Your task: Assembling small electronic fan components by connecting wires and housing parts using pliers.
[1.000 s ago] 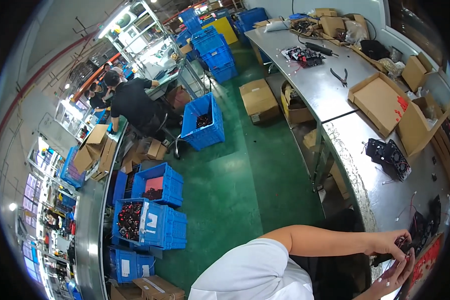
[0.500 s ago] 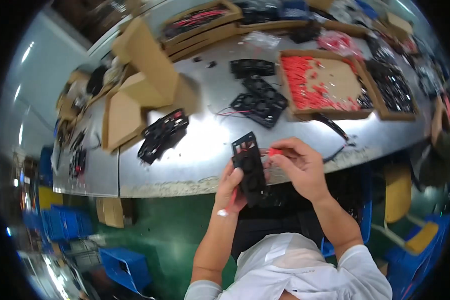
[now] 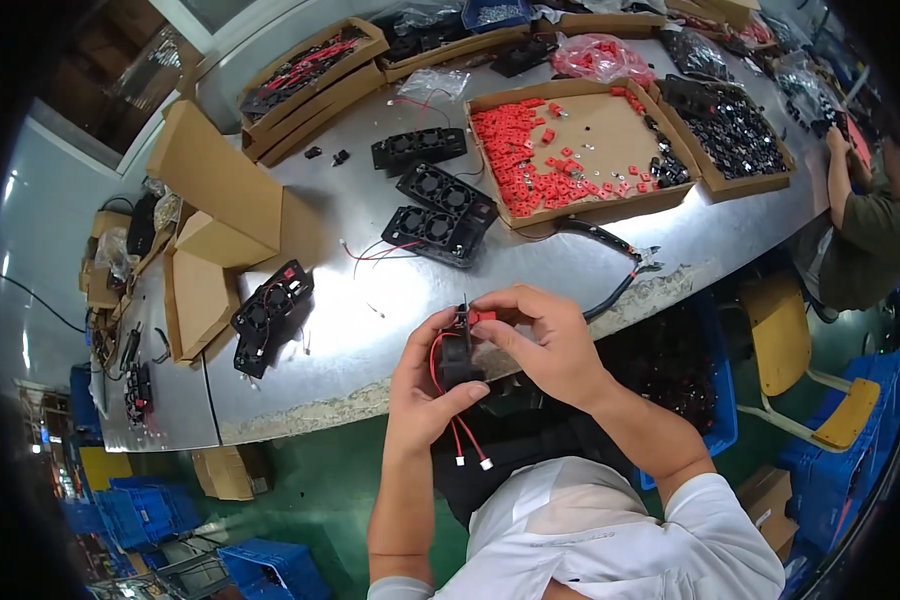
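Observation:
My left hand (image 3: 417,398) is wrapped round a black fan panel (image 3: 458,362), held edge-on above the front of the bench. Red wires with small white plugs dangle from it past my fingers. Between the thumb and fingertips of my right hand (image 3: 558,345) is a small red plastic part (image 3: 484,316), pressed up against the panel's upper end. Whether it sits in an opening there is hidden. Past my hands lie several other fan panels (image 3: 433,228) with loose leads, and another fan panel (image 3: 272,312) rests to the left. Cutting pliers (image 3: 642,262) lie right of my hands.
A shallow cardboard tray (image 3: 592,208) holds many red parts and some black ones. Beside it a carton (image 3: 745,182) is full of small black parts. An upright open cardboard box (image 3: 220,190) stands left. Below the bench are a blue crate (image 3: 725,425) and a yellow chair (image 3: 778,325). Another person (image 3: 870,240) is at far right.
The panel has turned from showing its broad face to edge-on. My right hand has brought the red part in against its upper end. The whole view has shifted.

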Demonstrator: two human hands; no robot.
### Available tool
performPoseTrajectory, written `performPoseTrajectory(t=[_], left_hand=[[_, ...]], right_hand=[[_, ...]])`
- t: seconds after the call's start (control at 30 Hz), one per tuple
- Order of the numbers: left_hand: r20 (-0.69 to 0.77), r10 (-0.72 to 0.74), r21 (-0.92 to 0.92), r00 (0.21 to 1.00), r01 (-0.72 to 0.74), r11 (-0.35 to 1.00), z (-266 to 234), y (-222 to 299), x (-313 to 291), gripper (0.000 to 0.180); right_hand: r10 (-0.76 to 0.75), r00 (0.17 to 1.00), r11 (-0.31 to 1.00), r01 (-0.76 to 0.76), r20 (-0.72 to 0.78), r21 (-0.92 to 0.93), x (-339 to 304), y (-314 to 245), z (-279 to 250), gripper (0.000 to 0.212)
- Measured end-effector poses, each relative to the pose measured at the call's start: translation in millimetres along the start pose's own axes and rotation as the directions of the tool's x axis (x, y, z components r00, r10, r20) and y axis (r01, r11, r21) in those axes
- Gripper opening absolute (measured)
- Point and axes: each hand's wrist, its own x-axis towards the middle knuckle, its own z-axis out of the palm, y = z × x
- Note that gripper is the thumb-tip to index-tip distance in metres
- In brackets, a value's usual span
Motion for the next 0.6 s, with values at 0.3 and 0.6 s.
performPoseTrajectory(t=[0.3, 0.6], left_hand=[[0.186, -0.226, -0.014, 0.956, 0.232, 0.973, 8.8, 12.0, 15.0, 0.077], [0.128, -0.234, 0.498, 0.964, 0.142, 0.856, 6.7, 37.5, 29.2, 0.070]], right_hand=[[0.197, 0.980, 0.860, -0.185, 0.024, 0.475, -20.7, 27.8, -6.8, 0.021], [0.014, 1.000, 0.976, -0.017, -0.012, -0.218, -13.3, 22.0, -25.8, 0.031]])
